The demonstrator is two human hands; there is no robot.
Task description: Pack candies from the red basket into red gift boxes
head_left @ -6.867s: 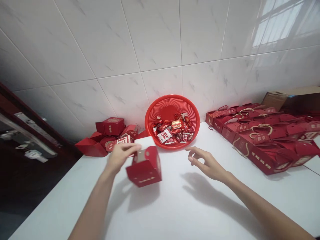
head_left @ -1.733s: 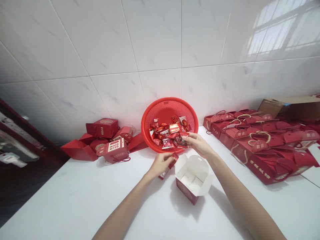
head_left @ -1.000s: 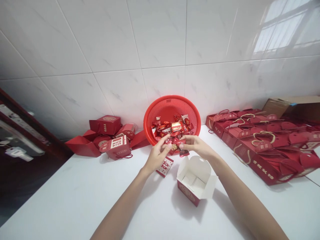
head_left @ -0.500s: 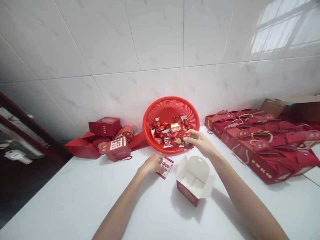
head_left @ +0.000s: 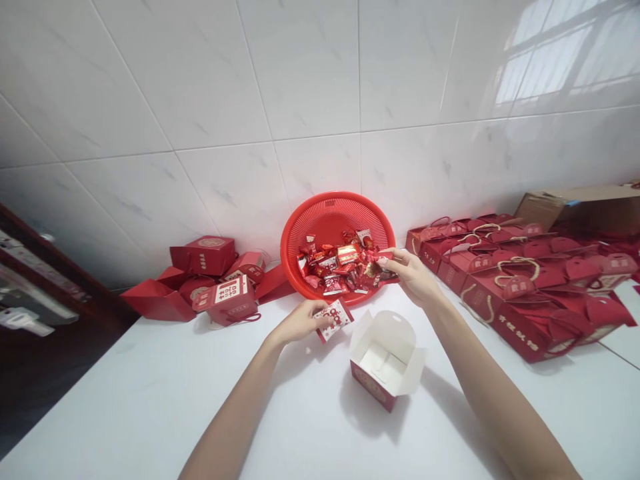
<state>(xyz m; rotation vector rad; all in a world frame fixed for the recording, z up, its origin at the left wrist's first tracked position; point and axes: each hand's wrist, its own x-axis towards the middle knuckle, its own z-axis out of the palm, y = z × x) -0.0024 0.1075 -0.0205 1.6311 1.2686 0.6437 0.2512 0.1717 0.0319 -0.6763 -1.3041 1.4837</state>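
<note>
My left hand [head_left: 304, 321] is closed on a flat red-and-white packet [head_left: 334, 321], held just in front of the basket. At the right rim of the red plastic basket [head_left: 336, 203], my right hand [head_left: 407, 272] pinches a red-wrapped candy [head_left: 383, 257]. Several wrapped candies [head_left: 345, 268], mostly red with one gold piece, lie inside the basket. Between my forearms an opened gift box [head_left: 384, 365] stands upright on the white table, red outside and white inside, its flaps spread. I see nothing in its visible interior.
To the left is a pile of red boxes [head_left: 227, 300], some tipped over. Rows of closed red gift boxes [head_left: 520, 287] with cord handles fill the right side. Behind them stands a cardboard carton [head_left: 545, 210]. A tiled wall [head_left: 320, 167] borders the white table [head_left: 150, 413].
My left hand has raised the packet slightly off the table. My right hand has shifted a little to the right and up, with the red candy in its fingers. The view has tilted slightly.
</note>
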